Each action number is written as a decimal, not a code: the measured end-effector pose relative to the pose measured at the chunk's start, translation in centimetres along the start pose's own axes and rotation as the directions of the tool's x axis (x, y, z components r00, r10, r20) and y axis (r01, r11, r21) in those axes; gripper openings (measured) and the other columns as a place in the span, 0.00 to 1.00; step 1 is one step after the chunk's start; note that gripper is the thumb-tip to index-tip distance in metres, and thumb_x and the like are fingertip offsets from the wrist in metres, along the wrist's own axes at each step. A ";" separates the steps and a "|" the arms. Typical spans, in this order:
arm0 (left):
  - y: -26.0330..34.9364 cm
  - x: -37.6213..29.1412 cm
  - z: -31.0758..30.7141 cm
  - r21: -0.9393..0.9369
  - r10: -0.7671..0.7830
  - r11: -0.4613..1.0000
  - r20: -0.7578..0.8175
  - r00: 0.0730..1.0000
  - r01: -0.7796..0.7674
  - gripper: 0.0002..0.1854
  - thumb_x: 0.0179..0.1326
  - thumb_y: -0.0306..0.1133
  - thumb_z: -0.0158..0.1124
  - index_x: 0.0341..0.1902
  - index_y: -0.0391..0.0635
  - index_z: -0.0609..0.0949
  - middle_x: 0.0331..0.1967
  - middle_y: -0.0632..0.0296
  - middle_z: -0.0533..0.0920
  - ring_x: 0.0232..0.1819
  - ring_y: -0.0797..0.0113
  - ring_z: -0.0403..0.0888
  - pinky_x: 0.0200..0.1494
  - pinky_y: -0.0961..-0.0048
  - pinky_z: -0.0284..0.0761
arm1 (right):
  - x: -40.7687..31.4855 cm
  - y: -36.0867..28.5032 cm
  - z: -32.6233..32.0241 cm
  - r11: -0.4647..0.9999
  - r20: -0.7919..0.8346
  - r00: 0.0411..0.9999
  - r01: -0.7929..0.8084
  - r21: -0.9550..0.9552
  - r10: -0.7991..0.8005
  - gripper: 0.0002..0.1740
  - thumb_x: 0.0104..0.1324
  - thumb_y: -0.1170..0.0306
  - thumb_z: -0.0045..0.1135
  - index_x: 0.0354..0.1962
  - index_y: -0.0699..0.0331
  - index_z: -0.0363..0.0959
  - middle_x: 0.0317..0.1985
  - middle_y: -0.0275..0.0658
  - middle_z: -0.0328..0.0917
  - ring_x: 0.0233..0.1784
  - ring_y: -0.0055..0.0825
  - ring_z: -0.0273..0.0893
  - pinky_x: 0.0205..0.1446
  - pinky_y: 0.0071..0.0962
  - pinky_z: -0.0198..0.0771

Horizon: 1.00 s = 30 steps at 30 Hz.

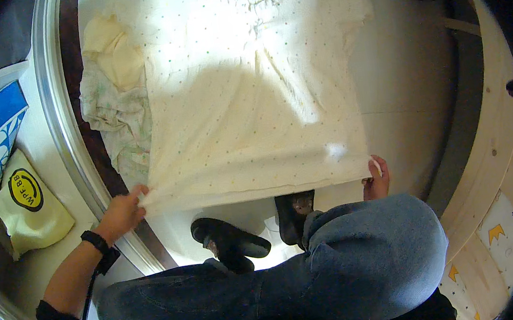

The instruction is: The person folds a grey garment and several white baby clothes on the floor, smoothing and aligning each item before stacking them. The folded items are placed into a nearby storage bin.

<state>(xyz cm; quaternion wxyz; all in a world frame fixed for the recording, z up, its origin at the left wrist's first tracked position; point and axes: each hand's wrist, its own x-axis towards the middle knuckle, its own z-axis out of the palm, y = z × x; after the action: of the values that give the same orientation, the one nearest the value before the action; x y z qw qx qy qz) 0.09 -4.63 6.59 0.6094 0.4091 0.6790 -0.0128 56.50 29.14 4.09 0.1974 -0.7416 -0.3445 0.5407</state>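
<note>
A cream cotton garment with small coloured dots [233, 115] is spread out in front of me, its gathered part at the far end. My left hand [123, 210] pinches the near left corner of its hem. At the near right corner, my right hand [377, 178] grips the same hem between thumb and fingers. The hem runs nearly straight between both hands, above my shoes. Strong light washes out the upper part of the cloth, and a shadow covers the middle. Folds run down its right half.
Left of the garment lie a crumpled patterned cloth [115, 114] and a pale yellow cloth [116, 53]. A metal door track [60, 101] runs along the left, with a yellow bag [38, 206] beyond it. A wooden bed frame [484, 136] curves along the right. My black shoes [232, 237] are below.
</note>
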 end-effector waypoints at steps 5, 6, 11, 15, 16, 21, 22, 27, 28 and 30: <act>1.1 1.3 2.7 0.356 0.284 0.840 0.355 0.891 -0.410 0.25 0.63 0.34 0.67 0.64 0.52 0.72 0.26 0.49 0.84 0.30 0.43 0.86 0.34 0.51 0.81 | 2.0 3.3 -2.7 0.984 0.069 0.994 -0.078 -0.162 0.090 0.18 0.71 0.76 0.55 0.57 0.54 0.75 0.47 0.35 0.81 0.41 0.25 0.84 0.36 0.25 0.83; 1.3 2.1 3.9 0.404 0.228 0.823 0.408 0.884 -0.399 0.26 0.63 0.35 0.67 0.64 0.52 0.72 0.27 0.49 0.84 0.31 0.42 0.86 0.35 0.50 0.81 | 2.3 4.9 -3.2 0.978 0.123 0.990 -0.041 -0.207 0.067 0.18 0.71 0.76 0.53 0.57 0.54 0.75 0.47 0.36 0.81 0.42 0.26 0.84 0.37 0.27 0.84; 1.5 5.6 8.3 0.303 0.117 0.926 0.342 0.932 -0.227 0.24 0.63 0.37 0.65 0.61 0.43 0.73 0.26 0.51 0.85 0.32 0.40 0.86 0.37 0.49 0.81 | 5.2 6.5 -5.4 0.921 0.257 0.936 -0.138 -0.363 0.242 0.20 0.69 0.78 0.53 0.58 0.58 0.73 0.41 0.37 0.78 0.40 0.28 0.81 0.47 0.33 0.84; 2.6 6.9 6.8 0.195 0.098 0.970 0.229 0.968 -0.144 0.17 0.64 0.38 0.64 0.53 0.46 0.75 0.32 0.50 0.86 0.38 0.42 0.86 0.41 0.49 0.80 | 5.4 1.6 -1.7 0.323 0.284 0.934 0.343 -0.882 -0.217 0.23 0.66 0.73 0.59 0.59 0.61 0.71 0.45 0.47 0.76 0.46 0.41 0.77 0.54 0.41 0.75; 3.3 7.7 5.4 0.224 0.103 0.965 0.158 0.982 -0.138 0.16 0.64 0.38 0.63 0.52 0.46 0.76 0.34 0.50 0.86 0.39 0.42 0.86 0.42 0.50 0.79 | 5.8 -0.5 0.3 0.170 0.347 0.848 0.441 -0.881 -0.401 0.25 0.66 0.72 0.61 0.60 0.61 0.71 0.46 0.49 0.74 0.51 0.44 0.75 0.59 0.43 0.71; 8.5 13.6 -4.6 -0.079 -0.057 0.997 -0.638 0.768 0.008 0.20 0.64 0.42 0.69 0.52 0.45 0.76 0.39 0.49 0.84 0.44 0.42 0.84 0.46 0.53 0.79 | 12.5 -10.7 11.6 0.230 0.493 0.557 0.785 -0.574 -0.668 0.31 0.68 0.69 0.63 0.67 0.64 0.65 0.57 0.48 0.73 0.60 0.43 0.73 0.67 0.40 0.68; 9.5 14.9 -6.7 0.006 0.047 0.997 -0.832 0.552 -0.076 0.23 0.62 0.43 0.71 0.54 0.42 0.76 0.40 0.48 0.84 0.45 0.44 0.83 0.48 0.55 0.79 | 14.1 -12.8 13.6 0.233 0.500 0.522 0.816 -0.529 -0.691 0.34 0.68 0.67 0.64 0.68 0.65 0.64 0.61 0.48 0.73 0.62 0.43 0.73 0.69 0.39 0.68; 11.5 21.3 -14.2 -0.073 -0.057 0.991 -0.988 0.143 -0.112 0.28 0.62 0.40 0.73 0.59 0.35 0.76 0.43 0.49 0.82 0.44 0.51 0.81 0.52 0.60 0.78 | 18.4 -19.2 21.0 0.645 0.294 0.711 0.704 -0.299 -0.639 0.44 0.66 0.56 0.71 0.70 0.71 0.60 0.70 0.51 0.68 0.69 0.40 0.70 0.73 0.38 0.65; 11.1 21.9 -14.8 -0.236 -0.195 0.965 -0.939 0.285 -0.117 0.26 0.63 0.39 0.72 0.58 0.35 0.77 0.41 0.51 0.83 0.42 0.53 0.81 0.51 0.61 0.79 | 18.8 -19.7 22.2 0.651 0.291 0.732 0.681 -0.334 -0.616 0.44 0.66 0.56 0.71 0.70 0.71 0.60 0.70 0.52 0.69 0.69 0.40 0.71 0.72 0.37 0.66; 9.8 22.3 -14.9 -0.307 -0.233 0.929 -0.919 0.320 -0.206 0.21 0.65 0.36 0.70 0.55 0.34 0.80 0.38 0.53 0.83 0.38 0.58 0.80 0.47 0.64 0.78 | 19.1 -20.0 23.4 0.677 0.239 0.797 0.599 -0.427 -0.555 0.46 0.65 0.54 0.72 0.69 0.73 0.60 0.69 0.54 0.70 0.67 0.38 0.73 0.70 0.36 0.69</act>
<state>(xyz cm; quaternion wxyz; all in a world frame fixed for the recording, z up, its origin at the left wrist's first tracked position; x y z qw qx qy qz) -4.71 21.63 -3.56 0.1624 0.2104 0.8978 0.3512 31.97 54.78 -3.25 0.1511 -0.5945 -0.6923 0.3801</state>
